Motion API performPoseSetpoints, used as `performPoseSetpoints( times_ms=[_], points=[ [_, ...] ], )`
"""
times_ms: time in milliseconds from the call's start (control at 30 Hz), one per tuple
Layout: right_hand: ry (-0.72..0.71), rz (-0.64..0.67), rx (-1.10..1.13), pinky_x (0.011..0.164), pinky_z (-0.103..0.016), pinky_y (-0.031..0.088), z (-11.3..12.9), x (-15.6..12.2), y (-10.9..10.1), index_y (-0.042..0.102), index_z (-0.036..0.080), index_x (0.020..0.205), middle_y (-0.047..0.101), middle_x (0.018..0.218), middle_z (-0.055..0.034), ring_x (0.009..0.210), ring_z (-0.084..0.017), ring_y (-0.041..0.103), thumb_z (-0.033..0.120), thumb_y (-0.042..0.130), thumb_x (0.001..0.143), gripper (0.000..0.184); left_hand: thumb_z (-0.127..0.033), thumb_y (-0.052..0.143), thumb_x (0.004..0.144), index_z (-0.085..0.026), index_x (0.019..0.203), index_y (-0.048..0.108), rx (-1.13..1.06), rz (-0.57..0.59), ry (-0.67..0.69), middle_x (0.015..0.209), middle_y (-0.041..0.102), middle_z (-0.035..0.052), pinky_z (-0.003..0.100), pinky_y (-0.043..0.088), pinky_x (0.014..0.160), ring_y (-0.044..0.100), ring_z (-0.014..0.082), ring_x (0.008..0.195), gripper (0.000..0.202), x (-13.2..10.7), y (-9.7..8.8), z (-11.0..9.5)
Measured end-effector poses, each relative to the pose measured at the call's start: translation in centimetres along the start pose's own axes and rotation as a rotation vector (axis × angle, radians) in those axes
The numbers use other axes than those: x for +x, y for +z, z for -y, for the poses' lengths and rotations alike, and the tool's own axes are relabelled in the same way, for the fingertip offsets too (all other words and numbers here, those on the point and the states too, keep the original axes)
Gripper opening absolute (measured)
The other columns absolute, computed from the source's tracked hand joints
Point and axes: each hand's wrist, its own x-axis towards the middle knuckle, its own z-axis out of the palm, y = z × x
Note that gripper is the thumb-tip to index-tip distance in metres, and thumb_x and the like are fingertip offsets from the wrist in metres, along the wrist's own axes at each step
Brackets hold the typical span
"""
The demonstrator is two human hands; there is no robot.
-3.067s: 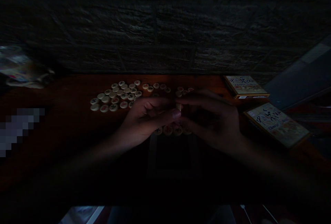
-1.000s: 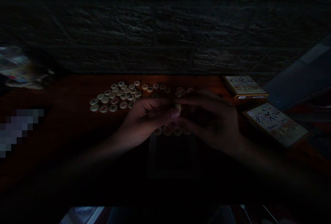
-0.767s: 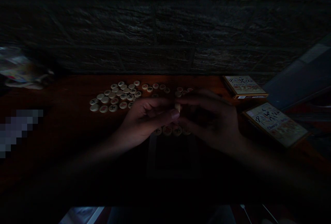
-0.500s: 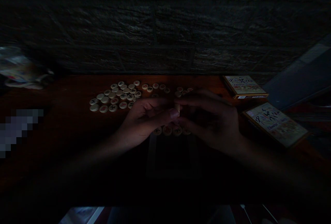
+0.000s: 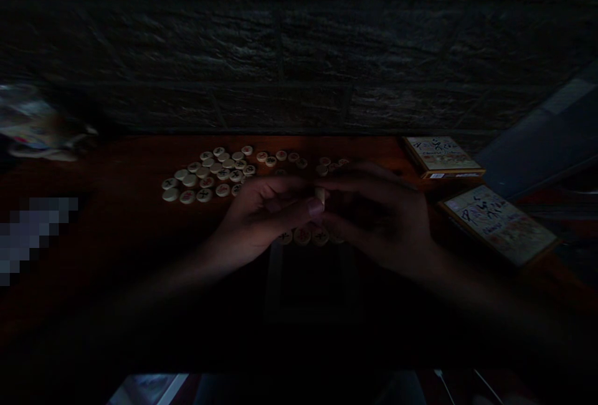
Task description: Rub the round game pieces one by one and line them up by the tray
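Note:
A small cream disc, a xiangqi-style chess piece [image 5: 320, 198], stands on edge between my left hand [image 5: 264, 212] and my right hand [image 5: 380, 218]. The fingertips of both hands pinch it above the wooden table [image 5: 116, 168]. A loose cluster of similar round pieces [image 5: 205, 176] with dark and red characters lies to the left of my left hand. Several more form a row [image 5: 303, 237] just below my fingers, partly hidden by them. A small group [image 5: 324, 167] sits beyond my right hand's fingers.
Two illustrated boxes [image 5: 441, 157] [image 5: 499, 224] lie on the table at the right. A rough stone wall [image 5: 299, 50] rises behind the table. A crumpled bag [image 5: 32, 124] sits at the far left, beside a pixelated patch [image 5: 32, 237]. The near area is very dark.
My hands have barely moved, and the piece stays pinched between them. It sits slightly lower than in the earliest frame.

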Motion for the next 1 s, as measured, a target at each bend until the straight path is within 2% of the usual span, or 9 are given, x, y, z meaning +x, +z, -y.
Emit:
performPoseSetpoints(
  times_ms=[233, 367, 533, 800, 1000],
  points=[
    [0.005, -0.012, 0.01, 0.083, -0.033, 0.059, -0.11, -0.11, 0.12, 0.073, 0.022, 0.12, 0.076, 0.111, -0.0072, 0.1, -0.02, 0.071, 0.019, 0.085, 0.083, 0.038, -0.027, 0.083, 0.086, -0.014, 0.1, 0.081, -0.008, -0.003, -0.007, 0.087, 0.079, 0.0067, 0.022, 0.06, 0.07, 0.074, 0.0158, 0.073, 0.019, -0.05, 0.05, 0.19],
    [0.02, -0.001, 0.01, 0.087, -0.036, 0.059, -0.11, -0.14, 0.07, 0.073, 0.023, 0.12, 0.075, 0.113, -0.0074, 0.104, -0.021, 0.071, 0.022, 0.085, 0.083, 0.039, -0.02, 0.086, 0.081, -0.014, 0.101, 0.081, -0.02, -0.006, -0.007, 0.094, 0.079, 0.0066, 0.022, 0.06, 0.076, 0.075, 0.0166, 0.083, 0.021, -0.03, -0.04, 0.18],
    [-0.002, 0.0, 0.013, 0.082, -0.032, 0.059, 0.06, 0.01, -0.02, 0.073, 0.02, 0.118, 0.075, 0.111, -0.0087, 0.1, -0.019, 0.071, 0.02, 0.083, 0.085, 0.034, -0.021, 0.084, 0.084, -0.014, 0.101, 0.08, -0.036, 0.034, -0.005, 0.086, 0.078, 0.0049, 0.021, 0.059, 0.066, 0.072, 0.0142, 0.07, 0.019, -0.06, -0.07, 0.12],
    [-0.005, -0.016, -0.009, 0.079, -0.031, 0.058, -0.03, -0.04, 0.05, 0.073, 0.019, 0.119, 0.075, 0.108, -0.0078, 0.095, -0.019, 0.071, 0.02, 0.085, 0.083, 0.038, -0.025, 0.083, 0.085, -0.013, 0.098, 0.08, 0.026, 0.017, 0.013, 0.089, 0.079, 0.0066, 0.023, 0.059, 0.072, 0.073, 0.0155, 0.076, 0.018, 0.07, -0.16, 0.18],
    [-0.009, -0.009, -0.002, 0.083, -0.033, 0.058, -0.13, -0.07, 0.03, 0.074, 0.02, 0.117, 0.076, 0.11, -0.0081, 0.1, -0.02, 0.071, 0.021, 0.084, 0.084, 0.034, -0.026, 0.084, 0.084, -0.014, 0.096, 0.079, 0.042, 0.006, 0.009, 0.083, 0.077, 0.0046, 0.02, 0.058, 0.066, 0.072, 0.0137, 0.07, 0.018, -0.04, -0.18, 0.08]
  ],
)
